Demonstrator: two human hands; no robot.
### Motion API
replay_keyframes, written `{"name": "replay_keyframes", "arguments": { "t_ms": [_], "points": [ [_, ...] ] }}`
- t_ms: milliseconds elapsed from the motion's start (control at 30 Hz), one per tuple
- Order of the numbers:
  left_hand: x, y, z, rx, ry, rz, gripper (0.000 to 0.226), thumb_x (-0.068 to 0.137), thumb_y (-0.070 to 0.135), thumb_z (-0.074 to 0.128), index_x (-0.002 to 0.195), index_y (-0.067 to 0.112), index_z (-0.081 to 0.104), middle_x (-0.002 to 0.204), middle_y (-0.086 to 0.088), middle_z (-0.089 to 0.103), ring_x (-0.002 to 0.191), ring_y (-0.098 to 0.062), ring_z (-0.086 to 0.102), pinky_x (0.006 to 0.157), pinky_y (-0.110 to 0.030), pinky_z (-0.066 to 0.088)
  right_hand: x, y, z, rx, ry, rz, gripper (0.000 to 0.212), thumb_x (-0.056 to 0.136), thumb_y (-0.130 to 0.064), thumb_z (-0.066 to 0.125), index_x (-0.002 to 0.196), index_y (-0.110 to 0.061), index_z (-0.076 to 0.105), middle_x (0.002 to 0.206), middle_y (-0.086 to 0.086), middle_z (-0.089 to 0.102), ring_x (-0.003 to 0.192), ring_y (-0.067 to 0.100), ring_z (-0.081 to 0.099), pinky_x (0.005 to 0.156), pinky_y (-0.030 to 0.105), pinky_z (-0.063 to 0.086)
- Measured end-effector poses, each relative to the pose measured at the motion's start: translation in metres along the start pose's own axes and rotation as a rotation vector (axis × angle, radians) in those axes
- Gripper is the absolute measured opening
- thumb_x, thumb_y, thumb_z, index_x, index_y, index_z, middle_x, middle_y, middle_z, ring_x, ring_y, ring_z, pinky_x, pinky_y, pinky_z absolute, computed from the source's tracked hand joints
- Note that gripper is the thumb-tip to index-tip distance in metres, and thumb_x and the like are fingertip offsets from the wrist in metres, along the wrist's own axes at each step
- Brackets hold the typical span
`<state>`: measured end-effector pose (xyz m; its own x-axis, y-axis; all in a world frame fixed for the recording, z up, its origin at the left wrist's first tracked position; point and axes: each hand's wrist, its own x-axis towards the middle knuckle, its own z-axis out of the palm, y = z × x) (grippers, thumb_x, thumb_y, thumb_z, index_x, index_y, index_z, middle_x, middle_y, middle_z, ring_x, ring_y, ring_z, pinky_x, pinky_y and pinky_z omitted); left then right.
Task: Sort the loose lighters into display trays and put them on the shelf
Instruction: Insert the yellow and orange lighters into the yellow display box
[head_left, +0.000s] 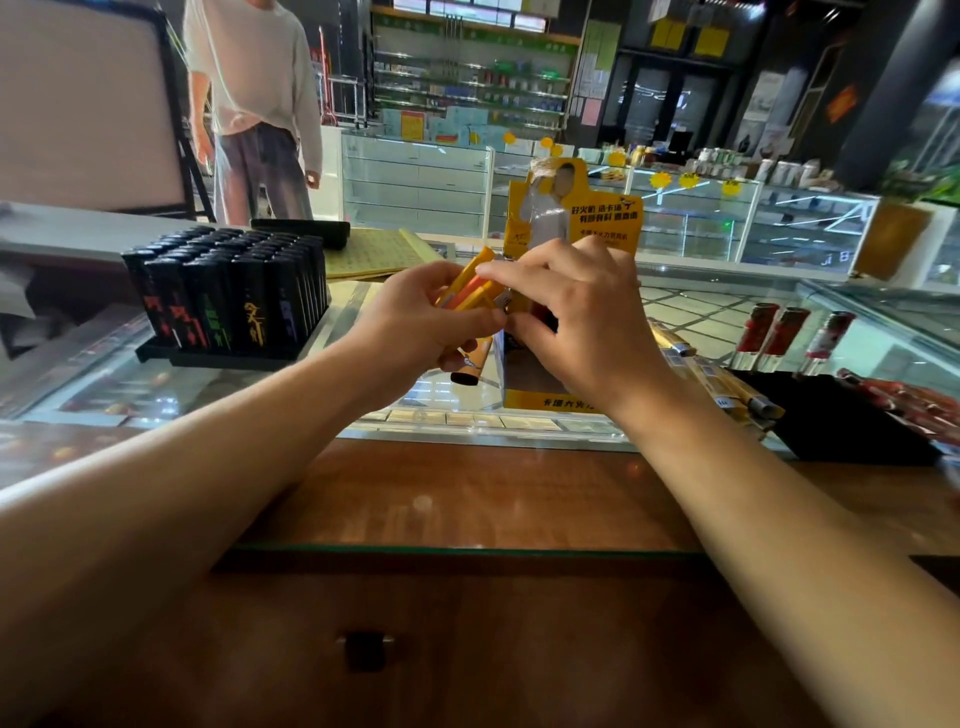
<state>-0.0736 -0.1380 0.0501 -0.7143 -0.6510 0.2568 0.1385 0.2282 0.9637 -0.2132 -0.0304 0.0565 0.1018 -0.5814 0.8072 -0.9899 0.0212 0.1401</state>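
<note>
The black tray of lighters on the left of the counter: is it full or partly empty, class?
Full, as far as visible: the black tray holds upright black lighters packed in unbroken rows.

Both hands (415, 317) (566, 317) on orange lighters (467, 291) above yellow display tray (545, 400).

Both forearms, bare to the frame edge, extend forward from the lower corners and converge at centre. The left hand (421, 317) is seen from its back, wrist roughly straight, fingers curled under and thumb laid across, gripping a bundle of yellow and orange lighters (467, 299) that projects above and below the fist. The right hand (571, 312) is also seen from its back, wrist bent slightly inward, fingers flexed; its fingertips (491, 270) meet the upper ends of the bundle. The two hands lie just beside each other, thumbs nearly touching.
</note>
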Motion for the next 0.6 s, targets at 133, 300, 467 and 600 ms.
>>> {"name": "replay_keyframes", "arguments": {
  "t_ms": [133, 300, 467, 600],
  "points": [
    [-0.0024, 0.0016, 0.0005, -0.024, -0.055, -0.039, 0.033, 0.082, 0.011, 0.076, 0.111, 0.006, 0.063, 0.085, -0.01, 0.058, 0.058, -0.011, 0.057, 0.048, -0.021, 0.047, 0.002, 0.0002, -0.0009, -0.047, 0.022, -0.02, 0.03, 0.084, -0.03, 0.067, 0.114, -0.031, 0.07, 0.104, -0.007, 0.065, 0.096, 0.021, 0.047, 0.082, 0.031, 0.022],
    [-0.0044, 0.0075, -0.0021, -0.217, -0.04, -0.144, 0.029, 0.09, 0.032, 0.064, 0.106, 0.008, 0.064, 0.092, -0.011, 0.059, 0.062, -0.013, 0.059, 0.047, -0.021, 0.044, 0.0012, 0.0044, -0.0035, -0.013, 0.036, 0.012, 0.029, 0.081, -0.034, 0.067, 0.109, -0.025, 0.072, 0.104, -0.006, 0.07, 0.099, 0.019, 0.043, 0.083, 0.034, 0.024],
    [-0.0038, 0.0075, -0.0043, -0.225, 0.017, -0.184, 0.023, 0.093, 0.029, 0.062, 0.105, 0.01, 0.066, 0.085, -0.007, 0.061, 0.063, -0.015, 0.057, 0.042, -0.019, 0.041, -0.0004, 0.003, -0.0034, 0.03, 0.048, 0.027, 0.032, 0.082, -0.033, 0.067, 0.112, -0.02, 0.072, 0.094, -0.003, 0.072, 0.094, 0.024, 0.052, 0.082, 0.035, 0.027],
    [-0.0031, 0.007, -0.0031, -0.212, 0.036, -0.155, 0.022, 0.093, 0.03, 0.063, 0.1, 0.009, 0.065, 0.079, -0.006, 0.056, 0.059, -0.013, 0.051, 0.039, -0.018, 0.037, -0.0017, 0.0023, -0.0067, 0.161, -0.027, 0.042, 0.039, 0.084, -0.03, 0.067, 0.122, -0.021, 0.067, 0.096, -0.002, 0.071, 0.095, 0.025, 0.053, 0.079, 0.035, 0.033]
  ]
}}
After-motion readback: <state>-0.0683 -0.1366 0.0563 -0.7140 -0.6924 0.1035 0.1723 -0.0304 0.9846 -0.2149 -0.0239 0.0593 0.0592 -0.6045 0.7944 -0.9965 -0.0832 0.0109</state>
